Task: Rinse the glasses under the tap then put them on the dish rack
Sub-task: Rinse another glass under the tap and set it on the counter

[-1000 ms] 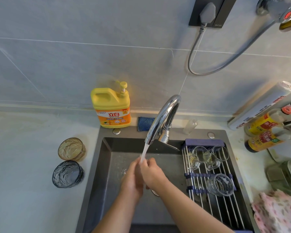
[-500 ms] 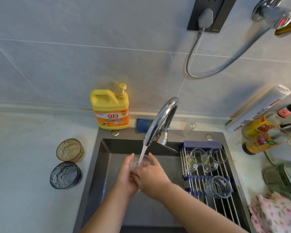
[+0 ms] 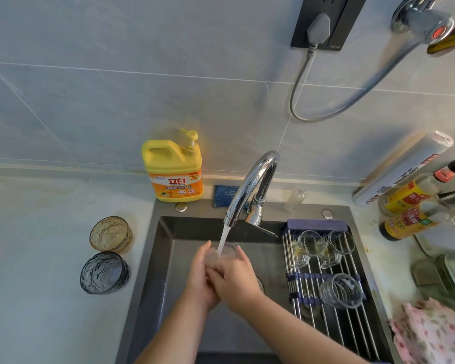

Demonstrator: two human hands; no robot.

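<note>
Step in hand: rinsing. Glass (image 3: 227, 252) upright over sink (image 3: 166, 261), mouth under tap (image 3: 250, 185), water running in. Left hand (image 3: 199, 274) fingers curled round its left side, right hand (image 3: 235, 281) wrapped round its lower part; both clamped on it. Rack (image 3: 317, 224) at right of sink holds several clear glasses. Amber glass (image 3: 111, 233) and blue glass (image 3: 104, 271) on counter at left, unrinsed by the look. Next, likely: tip water out, carry glass right to free rack spot; wet glass slippery, needs firm grip

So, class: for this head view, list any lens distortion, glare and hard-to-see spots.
Head view: the wide-angle lens bows the grout lines; bright glare streaks the tap; the glass under the stream is faint, nearly see-through; the top right corner looks smeared.
</note>
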